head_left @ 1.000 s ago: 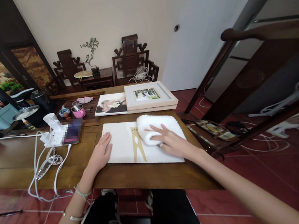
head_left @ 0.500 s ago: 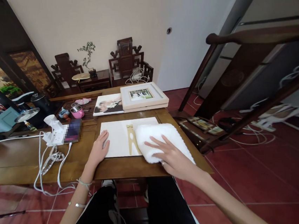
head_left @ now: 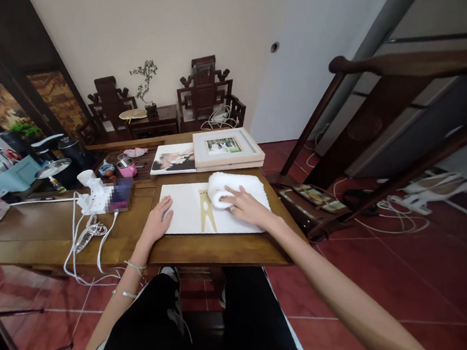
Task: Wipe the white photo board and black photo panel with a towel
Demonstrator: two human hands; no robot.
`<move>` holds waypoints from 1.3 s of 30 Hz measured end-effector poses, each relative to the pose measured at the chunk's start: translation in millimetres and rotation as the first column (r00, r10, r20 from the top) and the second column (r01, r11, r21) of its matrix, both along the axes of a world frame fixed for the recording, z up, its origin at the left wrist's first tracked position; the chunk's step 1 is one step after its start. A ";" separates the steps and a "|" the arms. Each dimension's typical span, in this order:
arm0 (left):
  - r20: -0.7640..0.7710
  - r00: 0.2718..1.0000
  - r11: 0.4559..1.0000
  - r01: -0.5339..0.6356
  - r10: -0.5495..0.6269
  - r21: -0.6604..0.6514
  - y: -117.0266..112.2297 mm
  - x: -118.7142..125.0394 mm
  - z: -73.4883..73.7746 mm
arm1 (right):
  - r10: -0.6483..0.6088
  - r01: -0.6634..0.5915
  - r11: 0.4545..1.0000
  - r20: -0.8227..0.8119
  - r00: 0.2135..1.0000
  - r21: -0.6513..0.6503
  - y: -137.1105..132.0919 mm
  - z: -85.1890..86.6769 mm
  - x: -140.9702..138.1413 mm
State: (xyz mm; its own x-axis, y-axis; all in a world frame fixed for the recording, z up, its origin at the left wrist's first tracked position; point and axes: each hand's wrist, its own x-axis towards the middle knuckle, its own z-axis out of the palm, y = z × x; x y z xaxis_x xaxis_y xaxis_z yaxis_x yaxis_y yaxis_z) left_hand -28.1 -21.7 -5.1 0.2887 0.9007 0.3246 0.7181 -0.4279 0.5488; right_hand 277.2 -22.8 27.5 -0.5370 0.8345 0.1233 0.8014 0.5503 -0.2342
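Observation:
A white rectangular panel (head_left: 184, 219) lies flat on the wooden table in front of me. On its face is a tan shape (head_left: 207, 213) with two legs and an oval hole. My left hand (head_left: 159, 218) rests on the panel's left edge, fingers stretched out, holding nothing. A fluffy white cloth (head_left: 242, 183), folded over, covers the panel's upper right part, just beside the tan shape. My right hand (head_left: 247, 209) presses on this cloth and holds it, thumb and fingers partly sunk in the pile. The panel beneath the cloth is hidden.
Behind the panel lie stacked picture frames (head_left: 229, 150) and a photo print (head_left: 172, 160). Leftward are a power strip (head_left: 95, 198) with loose white cables, a pink cup (head_left: 126, 166) and a blue bin (head_left: 10, 175). A dark wooden chair (head_left: 377, 122) stands right of the table (head_left: 224, 249).
My right hand has pushed the cloth away from me, up the panel, baring its lower right part. The cloth is more folded. My left hand stays on the left edge; the view shifted slightly.

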 end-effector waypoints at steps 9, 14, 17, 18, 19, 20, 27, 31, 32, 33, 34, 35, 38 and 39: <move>0.010 1.000 1.000 -0.019 0.019 0.007 1.8 -0.3 -2.5 | 0.049 -0.051 0.997 0.038 0.998 0.051 -30.6 1.6 -37.6; 0.003 1.000 1.000 -0.019 0.019 0.018 0.0 2.2 -0.9 | 0.256 -0.256 0.965 0.015 0.967 0.061 -95.5 3.7 -29.9; -0.007 1.000 1.000 -0.015 0.015 0.015 -1.3 2.9 0.8 | 0.288 -0.287 0.958 -0.038 0.957 0.027 -87.6 6.0 -24.1; -0.012 1.000 1.000 -0.013 0.014 0.015 -1.5 2.9 1.3 | 0.280 -0.279 0.960 -0.054 0.959 0.011 -76.4 7.0 -23.5; -0.017 1.000 1.000 -0.011 0.011 0.015 -1.8 2.9 1.8 | 0.264 -0.265 0.964 -0.065 0.962 -0.003 -62.1 8.1 -24.0; -0.019 1.000 1.000 -0.009 0.010 0.015 -2.0 2.8 2.2 | 0.244 -0.245 0.969 -0.067 0.967 -0.013 -45.7 9.2 -25.5; -0.012 1.000 1.000 -0.008 0.007 -0.009 -3.5 3.7 3.6 | 0.150 -0.150 0.989 -0.016 0.988 0.016 34.1 12.4 -50.4; -0.010 1.000 1.000 -0.022 0.022 -0.006 -4.0 4.4 3.4 | 0.146 -0.147 0.989 0.031 0.989 0.016 1.1 10.2 -61.7; -0.012 1.000 1.000 -0.019 0.019 -0.005 -4.1 4.3 3.3 | 0.151 -0.152 0.988 0.050 0.987 0.012 -14.4 10.8 -63.9; -0.015 1.000 1.000 -0.011 0.011 -0.005 -4.1 4.1 3.3 | 0.158 -0.159 0.987 0.068 0.985 0.004 -31.0 12.1 -65.7; -0.018 1.000 1.000 -0.002 0.001 -0.005 -4.0 3.9 3.2 | 0.172 -0.171 0.985 0.084 0.982 -0.011 -47.8 14.3 -66.9; -0.021 1.000 1.000 0.008 -0.008 -0.007 -4.0 3.6 3.2 | 0.192 -0.189 0.981 0.093 0.977 -0.034 -63.6 17.1 -67.6; -0.028 0.999 1.000 0.021 -0.022 -0.011 -3.7 3.0 2.8 | 0.280 -0.267 0.953 0.078 0.957 -0.143 -96.8 26.6 -66.1; -0.029 0.999 1.000 0.023 -0.023 -0.011 -3.6 3.0 2.5 | 0.302 -0.287 0.942 0.064 0.951 -0.174 -100.9 28.9 -64.9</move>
